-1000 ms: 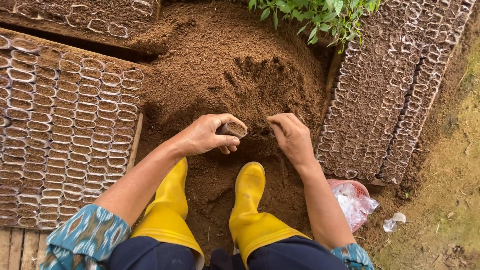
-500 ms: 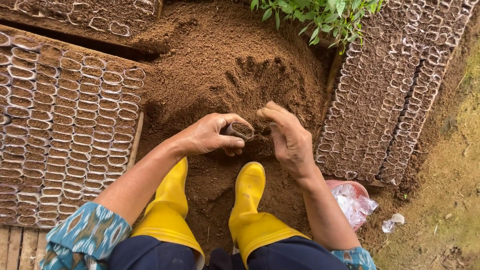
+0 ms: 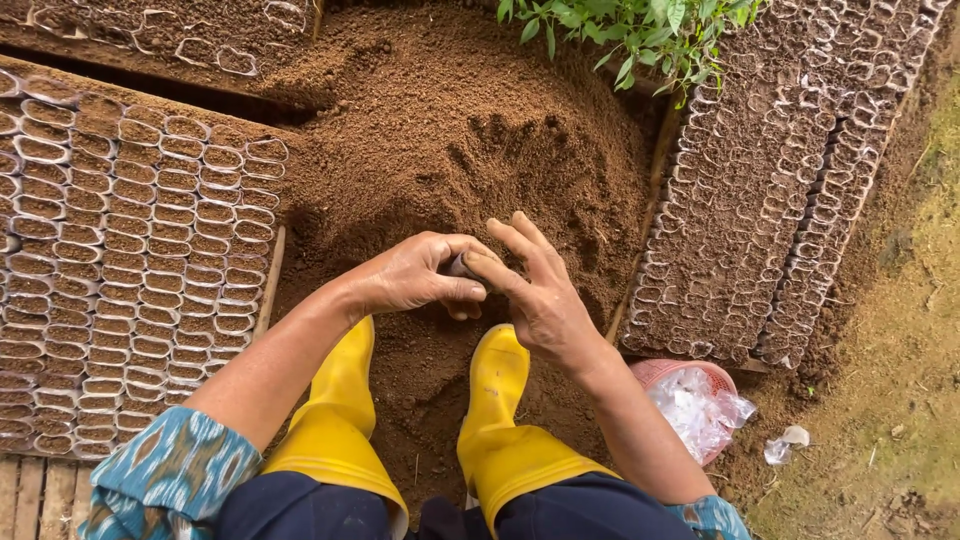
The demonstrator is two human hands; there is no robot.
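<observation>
**Open soil in the middle, packed rows on both sides**

The soil heap [image 3: 430, 130] fills the upper centre of the frame and lies open from above. At left, filled bags [image 3: 130, 260] stand packed edge to edge up to the heap, leaving no gap. At right, more bag rows [image 3: 780, 190] wall that side. Green leaves [image 3: 630, 30] overhang the heap's top edge. Lower centre, two yellow boots [image 3: 420, 410] stand in the soil (a narrow strip runs between them). A pink basket [image 3: 690, 405] sits lower right, with open ground beyond.

Two hands [image 3: 420, 275], two yellow boots [image 3: 340, 420]
</observation>
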